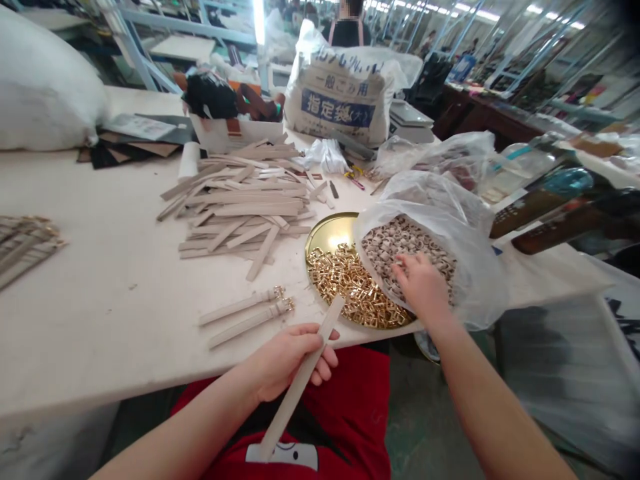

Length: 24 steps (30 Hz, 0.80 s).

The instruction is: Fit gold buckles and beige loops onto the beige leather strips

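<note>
My left hand (303, 357) is closed around a long beige strap (300, 383). The strap slants from my lap up to the table's front edge. My right hand (424, 283) is over a clear plastic bag (480, 267) full of small beige strap loops (385, 243). Its fingers are drawn together at the loops, and whatever they pinch is too small to make out. Left of the bag, a round gold tray (330, 230) carries a heap of gold metal buckles (345, 277). Two straps with gold buckles fitted (250, 323) lie on the table left of my left hand.
A pile of loose beige straps (245, 200) spreads behind. At the far left is a stack of buckled straps (25, 247). A printed white sack (340, 93) stands at the back, near yellow-handled snips (355, 177). Dark bottles (540, 200) are at right.
</note>
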### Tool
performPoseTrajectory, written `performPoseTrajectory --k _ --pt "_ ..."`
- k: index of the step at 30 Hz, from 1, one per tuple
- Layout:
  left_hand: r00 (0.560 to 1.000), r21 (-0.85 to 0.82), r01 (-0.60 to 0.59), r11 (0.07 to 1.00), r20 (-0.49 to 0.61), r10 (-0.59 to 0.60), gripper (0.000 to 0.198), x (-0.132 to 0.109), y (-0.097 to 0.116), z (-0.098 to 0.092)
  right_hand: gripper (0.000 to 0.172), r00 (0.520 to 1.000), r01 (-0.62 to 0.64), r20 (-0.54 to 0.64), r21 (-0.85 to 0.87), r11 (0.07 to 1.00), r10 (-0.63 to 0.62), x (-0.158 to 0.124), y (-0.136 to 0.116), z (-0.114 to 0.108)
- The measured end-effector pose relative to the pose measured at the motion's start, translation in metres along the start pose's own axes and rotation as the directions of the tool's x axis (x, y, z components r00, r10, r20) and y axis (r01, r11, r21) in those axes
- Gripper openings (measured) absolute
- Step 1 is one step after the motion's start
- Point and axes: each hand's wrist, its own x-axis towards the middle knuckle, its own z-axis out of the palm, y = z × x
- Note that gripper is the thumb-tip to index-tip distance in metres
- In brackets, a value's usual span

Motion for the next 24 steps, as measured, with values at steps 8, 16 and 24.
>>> performPoseTrajectory --k 8,16,24 --pt "0.998 -0.147 0.031 0.989 -0.046 -0.038 0.023 -0.003 0.004 -0.001 0.021 0.971 0.228 0.151 -0.360 0.905 -0.184 0.020 0.027 0.013" --pt "1.000 -0.134 -0.001 0.991 -0.031 -0.003 0.026 -0.018 -0.005 0.000 0.022 0.972 -0.066 0.225 0.528 0.847 -0.064 -0.017 -0.015 -0.012" --pt "0.943 0.339 -0.217 0.915 -0.170 0.287 0.034 -0.030 -0.025 -0.002 0.033 0.743 -0.668 0.656 0.739 -0.087 -0.130 -0.084 -0.085 -0.016"
